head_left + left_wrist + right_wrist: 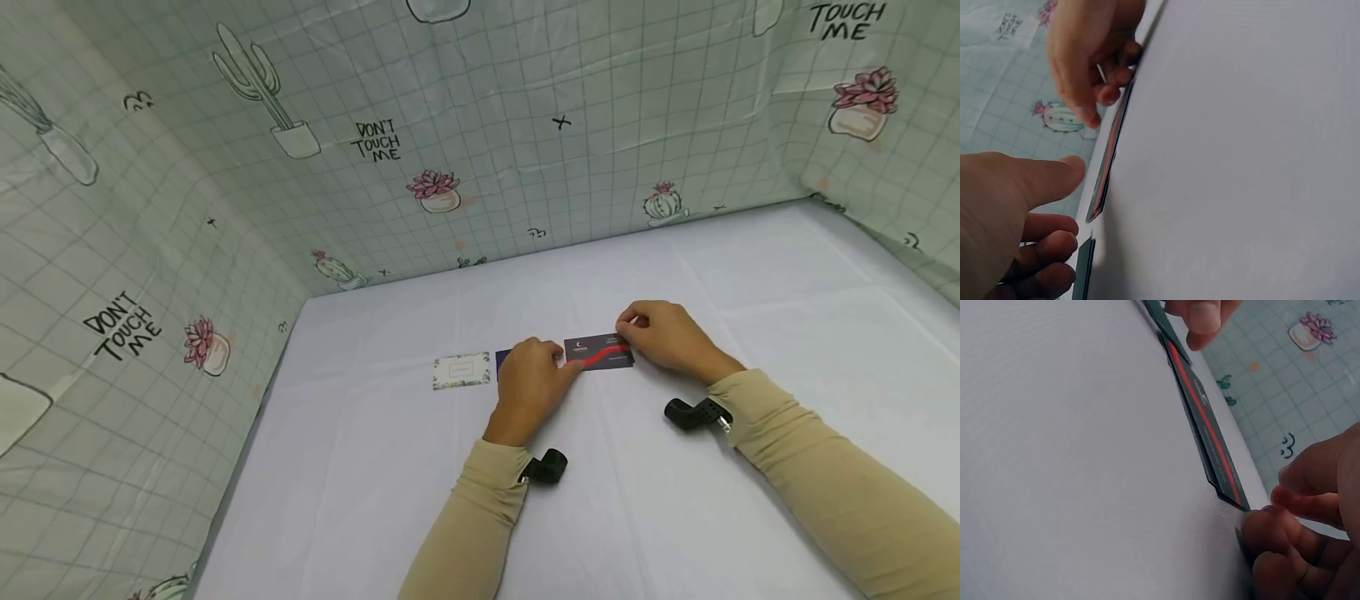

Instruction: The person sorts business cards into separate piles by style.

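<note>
A dark card with a red stripe [592, 348] lies flat on the white table; a second edge shows under it in the right wrist view. My left hand [531, 379] is at its left end, thumb out and fingers loosely bent, over a blue card [501, 363] that it mostly hides. At the striped card's right end is my right hand [667, 333], its fingers bent and fingertips close to or touching the corner. No grasp shows in either hand. A white card with a leafy border [461, 371] lies left of the blue one.
A white cloth [360, 450] covers the table. Behind and beside it hangs a grid-patterned curtain [480, 133] printed with cacti and words. Black wrist-worn devices [551, 467] stick out from both sleeve cuffs.
</note>
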{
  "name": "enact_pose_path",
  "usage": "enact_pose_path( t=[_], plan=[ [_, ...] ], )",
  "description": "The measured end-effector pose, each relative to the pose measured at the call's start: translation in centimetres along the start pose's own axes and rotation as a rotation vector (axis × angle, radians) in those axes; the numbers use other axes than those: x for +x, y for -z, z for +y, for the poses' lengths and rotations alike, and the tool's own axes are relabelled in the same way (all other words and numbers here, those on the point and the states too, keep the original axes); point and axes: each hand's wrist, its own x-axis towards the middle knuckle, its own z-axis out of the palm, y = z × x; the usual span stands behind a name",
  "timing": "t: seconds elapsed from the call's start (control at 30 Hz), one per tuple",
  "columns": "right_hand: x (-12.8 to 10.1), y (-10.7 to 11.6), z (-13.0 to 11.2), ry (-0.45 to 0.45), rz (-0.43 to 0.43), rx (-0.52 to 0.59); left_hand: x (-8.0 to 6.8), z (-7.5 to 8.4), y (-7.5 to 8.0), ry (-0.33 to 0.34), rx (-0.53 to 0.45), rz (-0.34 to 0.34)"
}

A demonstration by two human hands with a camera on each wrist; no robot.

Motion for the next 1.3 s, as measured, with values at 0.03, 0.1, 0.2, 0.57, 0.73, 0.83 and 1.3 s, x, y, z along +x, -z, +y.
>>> enact_pose_path(
  t=[0.03,0.1,0.2,0.57,0.73,0.83,1.3],
  plan=[
    [-0.1,0.2,0.1,-0.004,-0.009,0.012,-0.1,-0.3,0.2,0.000,-0.011,0.012],
    [-0.3,0.8,0.3,-0.012,-0.026,0.028,-0.3,-1.2,0.6,-0.007,-0.031,0.041],
    [-0.9,2.1,0.7,-0.018,-0.021,0.006,-0.7,-3.1,1.5,-0.005,-0.045,0.079],
    [-2.9,7.8,4.3,0.006,0.046,-0.273,-3.4,-13.1,6.4,0.175,-0.061,0.102],
    [-3.5,9.6,5.9,-0.035,-0.003,-0.395,-4.1,-16.1,7.8,0.233,-0.039,0.083],
    [-3.6,10.1,6.4,-0.014,-0.012,-0.444,-4.3,-17.3,8.3,0.201,0.000,0.108],
    [-4.1,11.6,7.3,-0.078,-0.041,-0.523,-4.6,-18.7,8.8,0.309,0.141,-0.133]
  ],
)
